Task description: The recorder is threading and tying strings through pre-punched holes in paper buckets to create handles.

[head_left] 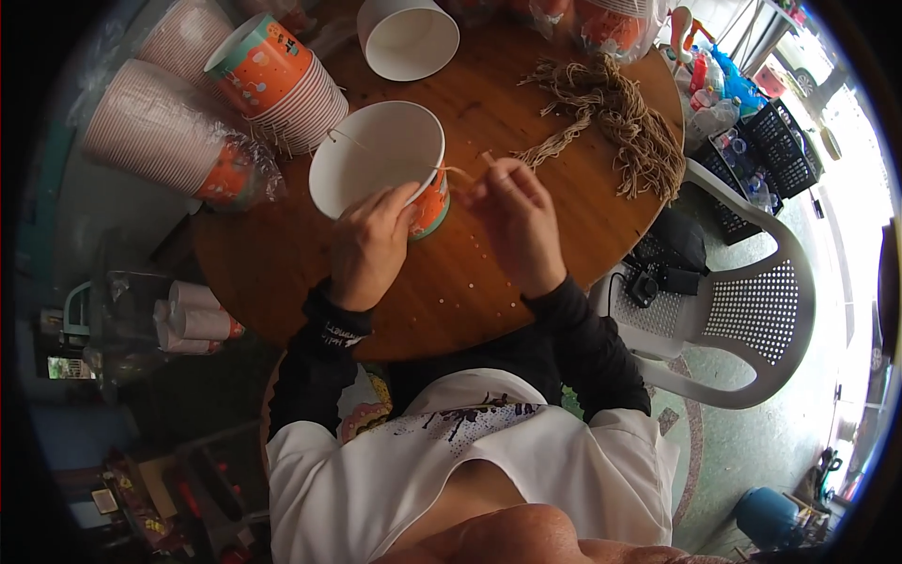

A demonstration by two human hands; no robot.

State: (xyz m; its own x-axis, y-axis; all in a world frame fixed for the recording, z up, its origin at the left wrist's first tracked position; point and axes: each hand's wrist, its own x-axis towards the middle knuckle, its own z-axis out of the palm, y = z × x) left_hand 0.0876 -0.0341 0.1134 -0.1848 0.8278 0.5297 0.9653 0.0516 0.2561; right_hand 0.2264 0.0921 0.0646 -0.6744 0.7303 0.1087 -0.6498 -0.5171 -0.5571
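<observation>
A large paper bucket (378,150), white inside with an orange and green outside, lies tilted on the round wooden table, its mouth toward me. My left hand (371,242) grips its near right rim, thumb near the side wall. A thin tan cord (458,172) passes through the bucket's right side, and another bit of it shows at the left rim. To the right of the bucket, my right hand (517,221) is closed in a pinch on the cord. Its fingertips are partly blurred.
A loose bundle of tan cords (620,122) lies at the table's far right. Stacked paper buckets (155,127) in plastic stand at left, beside another stack (282,89). A separate white bucket (409,39) sits at the back. A grey plastic chair (752,310) holds a black camera (643,287).
</observation>
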